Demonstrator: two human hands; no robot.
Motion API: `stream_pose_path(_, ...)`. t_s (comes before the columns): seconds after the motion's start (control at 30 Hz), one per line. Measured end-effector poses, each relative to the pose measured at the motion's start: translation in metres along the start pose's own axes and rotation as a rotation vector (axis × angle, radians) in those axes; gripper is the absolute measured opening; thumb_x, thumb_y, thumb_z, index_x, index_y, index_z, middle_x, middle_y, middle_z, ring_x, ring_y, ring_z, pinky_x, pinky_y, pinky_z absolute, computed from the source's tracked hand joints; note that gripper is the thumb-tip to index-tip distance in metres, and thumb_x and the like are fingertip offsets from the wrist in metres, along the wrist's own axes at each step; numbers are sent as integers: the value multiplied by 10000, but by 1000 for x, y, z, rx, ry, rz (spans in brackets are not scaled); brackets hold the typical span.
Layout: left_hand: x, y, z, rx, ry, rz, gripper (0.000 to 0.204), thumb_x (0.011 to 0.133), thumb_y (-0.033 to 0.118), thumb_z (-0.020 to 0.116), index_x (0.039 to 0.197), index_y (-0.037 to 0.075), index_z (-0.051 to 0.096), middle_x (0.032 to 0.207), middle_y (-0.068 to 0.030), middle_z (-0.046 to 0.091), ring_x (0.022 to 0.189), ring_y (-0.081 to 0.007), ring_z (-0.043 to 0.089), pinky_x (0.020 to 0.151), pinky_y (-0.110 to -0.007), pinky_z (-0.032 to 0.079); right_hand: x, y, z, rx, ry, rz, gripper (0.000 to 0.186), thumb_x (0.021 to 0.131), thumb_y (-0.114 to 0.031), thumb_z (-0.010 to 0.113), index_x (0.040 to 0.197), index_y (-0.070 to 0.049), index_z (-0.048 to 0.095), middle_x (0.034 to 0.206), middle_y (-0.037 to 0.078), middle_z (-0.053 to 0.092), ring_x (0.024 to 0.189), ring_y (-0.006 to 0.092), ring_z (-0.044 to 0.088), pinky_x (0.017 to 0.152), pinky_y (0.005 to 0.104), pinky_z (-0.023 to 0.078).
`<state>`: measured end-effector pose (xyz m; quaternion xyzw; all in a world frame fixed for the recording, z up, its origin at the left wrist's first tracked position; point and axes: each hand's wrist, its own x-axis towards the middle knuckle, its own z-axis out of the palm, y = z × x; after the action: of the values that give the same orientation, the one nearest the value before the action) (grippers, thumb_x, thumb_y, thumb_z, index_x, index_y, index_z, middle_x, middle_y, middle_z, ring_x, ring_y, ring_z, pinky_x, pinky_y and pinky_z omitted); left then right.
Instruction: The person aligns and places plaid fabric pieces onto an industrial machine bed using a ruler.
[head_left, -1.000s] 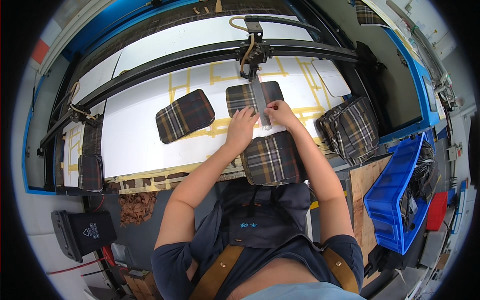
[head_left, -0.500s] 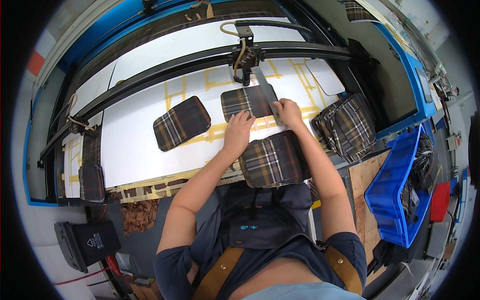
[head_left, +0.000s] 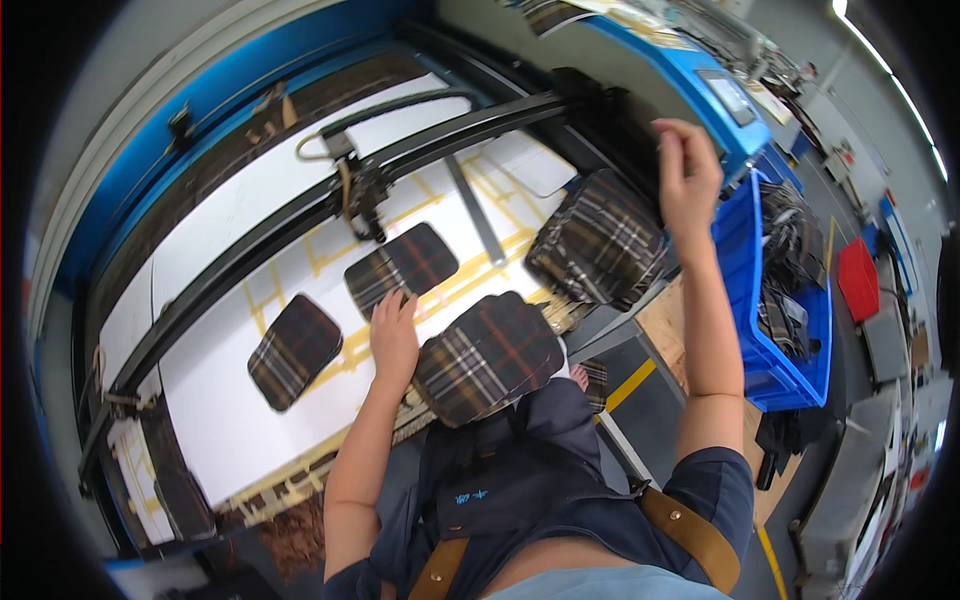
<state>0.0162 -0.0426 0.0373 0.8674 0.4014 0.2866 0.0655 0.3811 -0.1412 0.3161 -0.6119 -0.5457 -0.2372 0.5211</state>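
My left hand (head_left: 394, 340) rests its outstretched fingers on the near edge of a plaid fabric panel (head_left: 420, 255) with rounded corners, which lies on the white machine bed. My right hand (head_left: 690, 175) is raised at the right, near the machine's blue housing. Its fingers are loosely bent, and nothing shows in them. A flat grey metal ruler (head_left: 474, 208) lies on the bed beyond the panel. Another plaid panel (head_left: 295, 350) lies to the left. Close to my body sits a stack of plaid panels (head_left: 490, 358), and a taller pile (head_left: 600, 240) stands to its right.
A black gantry rail (head_left: 250, 240) with a machine head (head_left: 360, 195) crosses the bed. The blue housing carries a control screen (head_left: 727, 97). A blue crate (head_left: 745, 330) of plaid pieces stands right, with a red bin (head_left: 858, 280) beyond. Yellow tape (head_left: 480, 268) marks the bed.
My right hand has let go of the ruler and risen to the right; the ruler stays on the bed. My left hand keeps its place on the panel. The whole view has turned toward the right.
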Motion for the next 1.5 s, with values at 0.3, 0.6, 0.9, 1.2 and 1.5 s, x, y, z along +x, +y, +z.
stream_pose_path(0.3,2,17,-7,12,-16,-12,343,858,15,548,1175,36,677,1255,-217,582,1225,-382,527,1040,-466,426,110,270,-138,-728,-95,365,426,850,-36,512,1241,-190,581,1103,183,652,1079,381,601,928,494,467)
stream_pose_path(0.6,0,20,-16,8,-4,-13,411,791,-50,597,1191,33,649,1245,-217,560,1202,-393,527,1021,-475,434,152,253,-153,-634,-626,537,431,926,-133,482,1278,-379,524,1332,186,531,1253,409,525,988,544,434)
stream_pose_path(0.9,18,38,-27,-284,283,90,199,856,-5,631,1051,13,591,1084,-172,549,1019,-361,543,945,-464,412,110,293,-143,-705,28,599,440,871,-141,537,1309,-107,507,1300,206,554,1248,413,507,1051,499,391)
stream_pose_path(1.2,3,32,-36,-504,350,297,232,789,19,712,705,51,498,685,-105,532,637,-302,518,582,-393,405,-154,56,-83,37,245,214,100,982,-21,487,1079,-9,504,1025,111,501,923,218,494,847,306,409)
stream_pose_path(1.5,-9,38,-37,-508,280,418,384,758,-13,691,583,57,357,554,-105,388,505,-294,423,498,-397,312,-455,-60,-67,-170,-525,475,244,855,-96,671,1084,-38,611,1056,157,544,1046,354,529,931,434,409)
